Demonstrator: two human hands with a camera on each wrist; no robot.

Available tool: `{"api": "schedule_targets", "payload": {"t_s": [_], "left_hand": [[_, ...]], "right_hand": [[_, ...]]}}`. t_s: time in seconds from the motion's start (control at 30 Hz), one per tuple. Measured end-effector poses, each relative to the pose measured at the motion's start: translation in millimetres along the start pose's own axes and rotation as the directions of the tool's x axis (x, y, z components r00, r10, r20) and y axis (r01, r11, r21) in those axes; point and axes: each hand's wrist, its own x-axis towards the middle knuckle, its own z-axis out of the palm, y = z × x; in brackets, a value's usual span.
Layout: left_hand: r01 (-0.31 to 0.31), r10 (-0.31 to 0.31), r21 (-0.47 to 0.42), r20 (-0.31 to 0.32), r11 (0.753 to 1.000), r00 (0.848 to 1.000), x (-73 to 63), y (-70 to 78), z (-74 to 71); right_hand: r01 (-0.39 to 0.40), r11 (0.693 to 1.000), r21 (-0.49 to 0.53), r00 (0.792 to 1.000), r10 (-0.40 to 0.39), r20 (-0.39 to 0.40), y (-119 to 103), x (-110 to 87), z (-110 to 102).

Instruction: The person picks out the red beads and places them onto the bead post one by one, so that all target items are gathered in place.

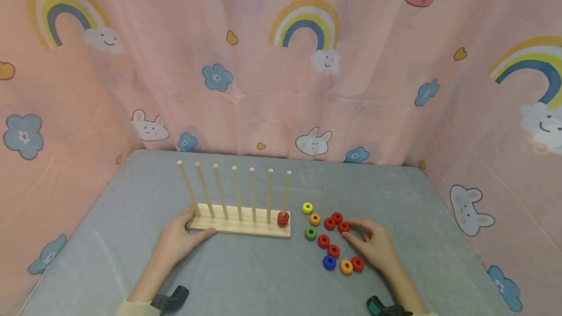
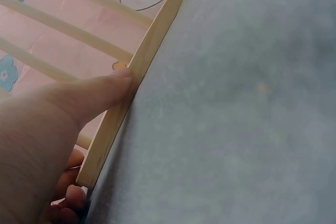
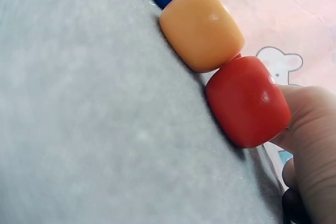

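A wooden peg rack point(image 1: 239, 227) with several upright pegs stands on the table, and red beads point(image 1: 283, 219) are stacked low on its rightmost peg. My left hand point(image 1: 179, 238) grips the rack's left end. Its thumb point(image 2: 107, 90) lies along the front edge, while the other fingers reach round the end. Right of the rack, my right hand point(image 1: 373, 245) has thumb and forefinger on either side of a red bead point(image 1: 344, 227), pinching it among the loose beads. In the right wrist view, a nearer red bead point(image 3: 249, 102) hides those fingertips.
Loose beads lie between rack and right hand: yellow point(image 1: 307, 208), green point(image 1: 310, 233), blue point(image 1: 329, 263), two orange, including the front orange bead point(image 1: 346, 267), and several red. A grey cloth covers the table point(image 1: 246, 282). Behind it hangs a pink patterned curtain point(image 1: 263, 111).
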Motion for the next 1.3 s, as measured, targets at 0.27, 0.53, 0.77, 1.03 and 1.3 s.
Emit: {"api": "schedule_targets", "payload": {"t_s": [0.27, 0.53, 0.77, 1.03, 1.3], "left_hand": [[0.003, -0.003, -0.002, 0.0, 1.0, 1.0, 0.0, 0.4, -0.2], [-0.008, 0.008, 0.0, -0.004, 1.0, 1.0, -0.5, -0.3, 0.5], [-0.01, 0.01, 0.004, -0.003, 1.0, 1.0, -0.6, -0.7, 0.5], [0.002, -0.002, -0.004, 0.001, 1.0, 1.0, -0.1, -0.4, -0.3], [0.007, -0.007, -0.007, 0.006, 1.0, 1.0, -0.3, 0.6, -1.3]], "right_hand": [[-0.055, 0.998, 0.042, 0.998, 0.055, 0.0, 2.3, -0.3, 0.3], [-0.081, 0.996, 0.048, 0.997, 0.081, 0.004, 0.5, -0.6, -0.3], [-0.09, 0.995, 0.047, 0.996, 0.089, 0.005, 0.0, -0.6, 0.0], [-0.111, 0.993, 0.036, 0.994, 0.111, 0.013, 0.0, -0.4, 0.0], [-0.108, 0.994, 0.029, 0.994, 0.108, 0.011, -0.8, -0.5, -0.7]]}}
